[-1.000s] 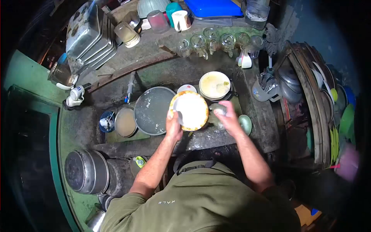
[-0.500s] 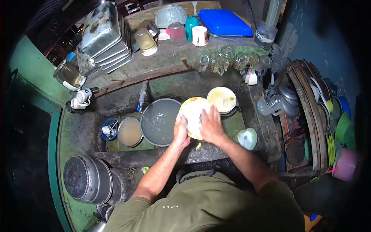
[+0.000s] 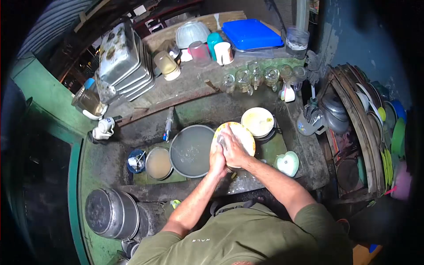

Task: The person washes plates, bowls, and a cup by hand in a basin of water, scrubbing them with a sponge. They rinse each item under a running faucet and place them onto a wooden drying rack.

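Observation:
A white plate with a yellow-orange patterned rim (image 3: 246,141) is held over the sink ledge, just right of a large grey basin of water (image 3: 191,151). My left hand (image 3: 217,160) grips the plate's left edge. My right hand (image 3: 232,149) presses something greyish against the plate's left part, close beside my left hand; what it is stays mostly hidden under the fingers. Behind the plate to the right sits a cream bowl or plate (image 3: 258,122) on top of other dishes.
Left of the basin are a pan of cloudy water (image 3: 159,163) and a small blue container (image 3: 136,161). A pale green dish (image 3: 287,163) lies at right. Glass mugs (image 3: 243,77) line the back ledge. A large pot (image 3: 106,213) stands front left, a wooden dish rack (image 3: 353,128) right.
My right hand has moved across the plate from its right part to its left part, next to my left hand. The whole view has shifted slightly.

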Tool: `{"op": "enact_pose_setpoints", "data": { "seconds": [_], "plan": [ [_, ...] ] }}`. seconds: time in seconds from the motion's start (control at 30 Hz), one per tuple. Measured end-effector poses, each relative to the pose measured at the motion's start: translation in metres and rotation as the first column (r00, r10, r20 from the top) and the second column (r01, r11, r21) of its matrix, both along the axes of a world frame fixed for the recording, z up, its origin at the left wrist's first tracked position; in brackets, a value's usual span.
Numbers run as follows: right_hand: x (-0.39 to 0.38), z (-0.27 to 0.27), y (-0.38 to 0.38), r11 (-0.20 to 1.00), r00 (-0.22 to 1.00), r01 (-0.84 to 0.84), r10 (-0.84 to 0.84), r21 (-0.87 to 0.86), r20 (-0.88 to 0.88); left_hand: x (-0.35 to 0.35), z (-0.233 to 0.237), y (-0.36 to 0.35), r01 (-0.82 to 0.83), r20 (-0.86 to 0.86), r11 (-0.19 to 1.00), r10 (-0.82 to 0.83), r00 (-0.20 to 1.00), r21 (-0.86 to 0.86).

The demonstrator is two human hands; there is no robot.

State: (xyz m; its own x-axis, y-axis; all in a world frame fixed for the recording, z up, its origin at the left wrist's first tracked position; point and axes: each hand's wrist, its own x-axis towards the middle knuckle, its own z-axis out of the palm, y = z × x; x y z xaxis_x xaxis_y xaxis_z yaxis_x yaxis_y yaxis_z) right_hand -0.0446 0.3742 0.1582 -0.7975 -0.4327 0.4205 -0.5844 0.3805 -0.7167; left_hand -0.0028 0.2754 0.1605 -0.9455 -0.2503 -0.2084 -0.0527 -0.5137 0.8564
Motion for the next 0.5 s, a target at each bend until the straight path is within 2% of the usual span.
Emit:
{"op": "enact_pose_setpoints", "data": {
  "seconds": [0.07,0.1,0.13,0.17,0.2,0.23,0.27,0.33,0.37,0.4,0.43,0.47,0.5],
  "plan": [
    [-0.027,-0.004,0.01,0.907,0.936,0.342,-0.307,0.245,-0.173,0.005,0.014,0.009,0.01,-0.055,0.996,-0.015,0.998,-0.093],
    [-0.028,-0.007,0.01,0.871,0.878,0.478,-0.478,0.116,-0.031,0.002,0.017,0.011,0.01,-0.057,0.995,-0.016,0.998,-0.098],
    [-0.025,-0.015,0.006,0.857,0.86,0.501,-0.508,0.123,0.036,-0.002,0.019,0.013,-0.031,-0.083,0.967,0.01,0.996,-0.255],
    [-0.017,-0.026,0.001,0.909,0.901,0.414,-0.417,0.053,0.123,-0.006,0.022,0.015,-0.074,-0.112,0.913,0.031,0.993,-0.401],
    [-0.013,-0.036,-0.003,0.945,0.929,0.326,-0.316,-0.023,0.196,-0.01,0.024,0.018,-0.074,-0.114,0.914,0.031,0.993,-0.399],
    [-0.008,-0.017,-0.004,0.816,0.819,0.252,0.107,-0.521,0.563,-0.012,0.028,0.022,-0.159,-0.262,0.703,-0.041,0.964,-0.694],
    [-0.003,0.005,-0.006,0.393,0.579,0.492,0.519,-0.777,0.629,-0.008,0.028,0.026,-0.274,-0.359,0.399,-0.156,0.92,-0.875],
    [-0.016,0.017,0.02,0.276,0.382,0.392,0.819,-0.877,0.429,0.001,0.018,0.033,-0.218,-0.266,0.233,-0.199,0.943,-0.948],
    [-0.026,0.007,0.027,0.434,0.391,0.524,0.642,-0.733,0.66,0.006,0.017,0.033,-0.222,-0.245,0.107,-0.3,0.922,-0.969],
    [-0.027,-0.005,0.042,0.34,0.385,0.5,0.736,-0.796,0.557,0.011,0.017,0.03,-0.236,-0.209,-0.02,-0.396,0.894,-0.972],
    [-0.021,0.006,0.054,0.34,0.463,0.476,0.687,-0.811,0.56,0.014,0.027,0.027,-0.262,-0.249,0.036,-0.459,0.853,-0.964],
    [-0.015,0.02,0.065,0.344,0.538,0.45,0.632,-0.824,0.557,0.013,0.025,0.022,-0.265,-0.253,0.041,-0.457,0.853,-0.964],
    [-0.014,0.017,0.073,0.351,0.536,0.451,0.629,-0.821,0.563,0.011,0.018,0.016,-0.291,-0.324,0.146,-0.339,0.883,-0.946]
  ]
}}
